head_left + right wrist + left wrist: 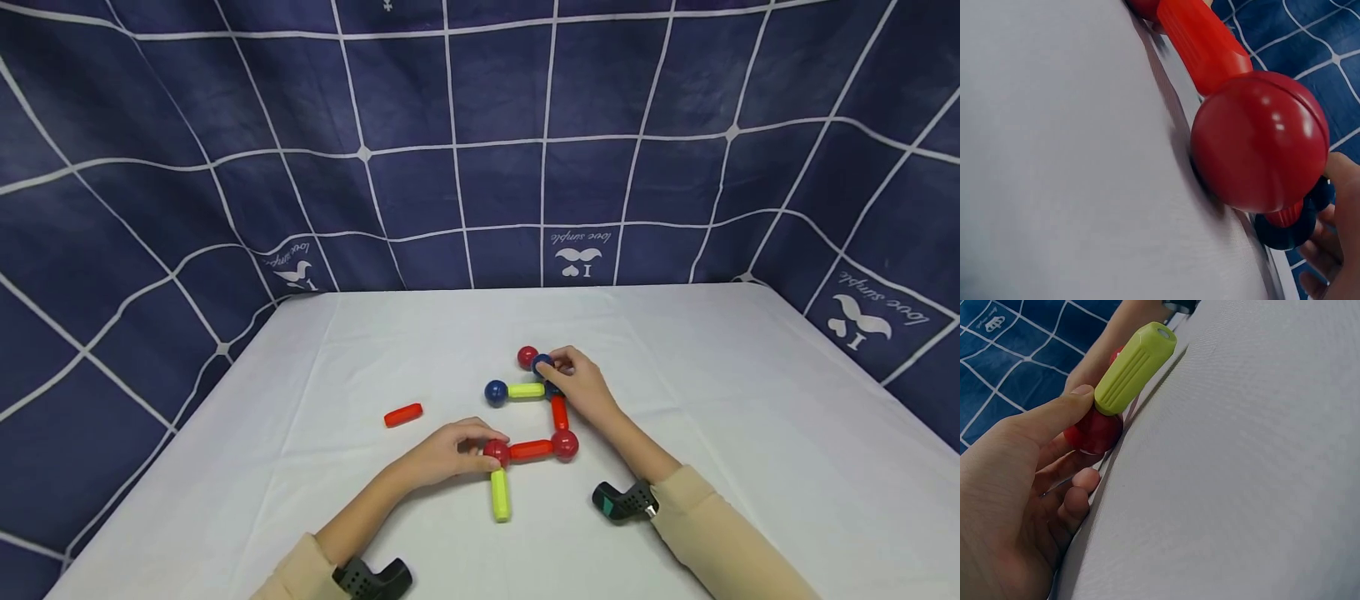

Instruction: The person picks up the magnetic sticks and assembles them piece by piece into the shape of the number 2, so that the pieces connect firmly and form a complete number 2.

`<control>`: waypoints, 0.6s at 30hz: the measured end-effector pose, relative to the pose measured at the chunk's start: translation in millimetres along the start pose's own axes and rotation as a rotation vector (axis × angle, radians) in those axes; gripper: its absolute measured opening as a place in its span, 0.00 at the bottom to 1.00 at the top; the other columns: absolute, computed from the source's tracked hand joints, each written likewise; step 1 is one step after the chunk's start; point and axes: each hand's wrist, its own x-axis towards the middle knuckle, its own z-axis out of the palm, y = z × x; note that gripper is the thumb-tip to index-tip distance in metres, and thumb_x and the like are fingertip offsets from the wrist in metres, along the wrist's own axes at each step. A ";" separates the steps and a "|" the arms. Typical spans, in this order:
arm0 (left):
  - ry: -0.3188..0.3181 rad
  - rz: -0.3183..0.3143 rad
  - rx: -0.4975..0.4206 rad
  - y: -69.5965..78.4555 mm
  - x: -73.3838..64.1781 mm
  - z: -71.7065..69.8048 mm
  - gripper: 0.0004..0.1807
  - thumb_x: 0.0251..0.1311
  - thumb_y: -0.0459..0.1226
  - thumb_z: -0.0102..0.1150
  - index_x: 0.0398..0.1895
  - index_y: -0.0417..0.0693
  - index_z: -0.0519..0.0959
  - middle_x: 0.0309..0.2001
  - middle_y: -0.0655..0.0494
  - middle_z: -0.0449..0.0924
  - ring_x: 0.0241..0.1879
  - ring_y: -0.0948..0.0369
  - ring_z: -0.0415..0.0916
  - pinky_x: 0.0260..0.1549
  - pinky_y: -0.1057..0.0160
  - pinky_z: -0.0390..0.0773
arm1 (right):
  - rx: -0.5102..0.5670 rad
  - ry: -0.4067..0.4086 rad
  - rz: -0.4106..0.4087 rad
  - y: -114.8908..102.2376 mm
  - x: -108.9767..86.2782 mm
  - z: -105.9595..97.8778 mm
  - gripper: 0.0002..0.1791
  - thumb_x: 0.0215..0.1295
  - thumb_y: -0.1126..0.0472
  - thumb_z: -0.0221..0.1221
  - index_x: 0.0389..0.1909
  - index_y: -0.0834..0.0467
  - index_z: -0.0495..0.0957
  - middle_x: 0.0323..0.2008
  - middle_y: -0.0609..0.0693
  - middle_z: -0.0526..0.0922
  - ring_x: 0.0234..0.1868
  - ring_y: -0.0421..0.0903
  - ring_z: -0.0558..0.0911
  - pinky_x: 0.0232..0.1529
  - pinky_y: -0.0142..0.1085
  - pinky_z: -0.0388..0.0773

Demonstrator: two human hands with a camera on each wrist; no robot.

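Observation:
Between its thumb and fingers, my left hand (459, 451) pinches a red ball (495, 452). From that ball a yellow-green magnetic rod (500, 497) points toward me, and a red rod (531, 451) runs right to a second red ball (565, 445). Another red rod (560, 413) leads away to a blue ball (553, 390), partly hidden by the right hand. A yellow-green rod (526, 391) joins it to a blue ball (496, 393) on the left. My right hand (585, 385) pinches a further blue ball (542, 362), close beside a third red ball (527, 357).
A loose red rod (403, 415) lies on the white tablecloth (337, 358), left of the joined pieces. Dark blue cloth (495, 183) with white grid lines hangs behind and beside the table. Black wrist devices (624, 502) sit on both forearms.

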 end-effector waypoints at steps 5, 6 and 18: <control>0.006 -0.030 0.000 1.0 -0.5 0.7 0.21 0.53 0.49 0.60 0.53 0.63 0.74 0.43 0.63 0.74 0.38 0.63 0.67 0.34 0.68 0.69 | 0.040 0.029 -0.051 -5.0 -7.4 -3.6 0.22 0.57 0.52 0.59 0.48 0.61 0.68 0.47 0.57 0.74 0.52 0.52 0.72 0.55 0.47 0.69; 0.010 -0.032 -0.003 1.2 -0.6 0.9 0.21 0.53 0.49 0.60 0.53 0.64 0.74 0.43 0.63 0.73 0.37 0.62 0.67 0.33 0.68 0.70 | 0.052 0.035 -0.069 -6.4 -9.5 -4.2 0.23 0.57 0.54 0.60 0.48 0.61 0.68 0.47 0.58 0.74 0.51 0.52 0.71 0.55 0.47 0.68; 0.019 -0.043 -0.027 18.7 -7.6 -0.1 0.17 0.56 0.41 0.58 0.50 0.52 0.77 0.39 0.56 0.72 0.37 0.62 0.65 0.30 0.70 0.67 | -0.005 -0.016 -0.362 -21.7 -47.9 -12.8 0.20 0.54 0.59 0.63 0.49 0.55 0.73 0.45 0.51 0.71 0.39 0.44 0.73 0.40 0.37 0.75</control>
